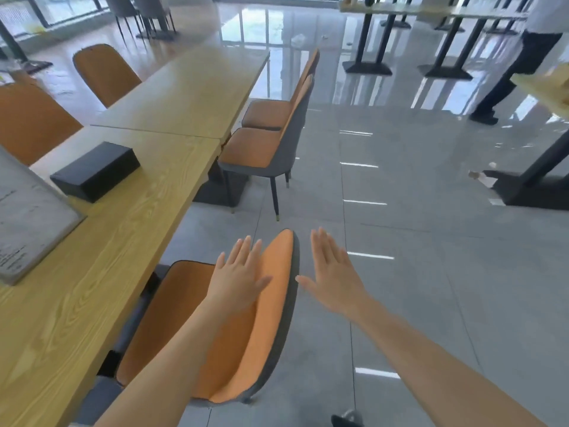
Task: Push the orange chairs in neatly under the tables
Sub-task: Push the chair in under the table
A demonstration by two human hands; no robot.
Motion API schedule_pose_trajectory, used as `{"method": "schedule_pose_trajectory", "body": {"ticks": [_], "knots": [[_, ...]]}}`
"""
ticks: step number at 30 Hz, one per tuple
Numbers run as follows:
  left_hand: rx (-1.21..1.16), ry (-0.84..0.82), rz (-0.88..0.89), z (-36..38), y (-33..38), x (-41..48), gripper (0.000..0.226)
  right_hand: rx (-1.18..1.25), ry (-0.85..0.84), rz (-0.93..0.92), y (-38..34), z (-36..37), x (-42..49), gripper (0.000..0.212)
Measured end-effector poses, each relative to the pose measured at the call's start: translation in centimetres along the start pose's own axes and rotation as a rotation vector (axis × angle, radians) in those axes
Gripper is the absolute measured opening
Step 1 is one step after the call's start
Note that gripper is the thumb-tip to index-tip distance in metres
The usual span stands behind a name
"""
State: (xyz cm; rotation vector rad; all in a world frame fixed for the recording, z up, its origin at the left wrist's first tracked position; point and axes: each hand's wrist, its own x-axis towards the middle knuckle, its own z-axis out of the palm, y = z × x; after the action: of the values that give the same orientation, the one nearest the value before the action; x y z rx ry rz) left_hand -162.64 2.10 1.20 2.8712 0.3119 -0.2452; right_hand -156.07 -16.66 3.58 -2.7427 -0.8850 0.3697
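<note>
An orange chair (271,303) with a grey back shell stands right below me, its seat partly under the long wooden table (101,272). My left hand (238,272) lies flat and open over the inner side of its backrest. My right hand (334,274) is open, fingers spread, just to the right of the backrest's outer edge, not clearly touching it. Two more orange chairs (261,149) stand further along the same table side, seats only partly under the second table (191,90). On the far side, two orange chair backs (104,73) show.
A black box (95,169) and a grey board (27,217) lie on the near table. A person's legs (517,72) stand at the far right by other tables with black pedestal bases (529,189). Glossy grey tiled floor spreads to the right.
</note>
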Motion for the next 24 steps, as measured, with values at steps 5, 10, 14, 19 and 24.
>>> {"method": "schedule_pose_trajectory", "body": {"ticks": [5,10,14,19,24], "knots": [[-0.029,0.007,-0.080,-0.7,4.2,9.4,0.069,0.040,0.016,-0.070,7.9,-2.9,8.5,0.085],[-0.022,0.018,-0.189,-2.1,9.9,20.1,0.071,0.048,0.013,-0.151,16.9,-7.6,17.3,0.085],[-0.045,0.041,-0.262,-3.3,13.4,27.4,0.071,0.001,-0.017,-0.224,22.7,-11.6,24.5,0.084],[-0.086,0.072,-0.355,-4.8,14.7,35.4,0.070,0.037,-0.051,-0.302,26.6,-14.6,33.7,0.086],[-0.099,0.080,-0.405,-5.3,13.9,45.5,0.071,0.026,-0.070,-0.369,30.2,-15.8,43.8,0.087]]}}
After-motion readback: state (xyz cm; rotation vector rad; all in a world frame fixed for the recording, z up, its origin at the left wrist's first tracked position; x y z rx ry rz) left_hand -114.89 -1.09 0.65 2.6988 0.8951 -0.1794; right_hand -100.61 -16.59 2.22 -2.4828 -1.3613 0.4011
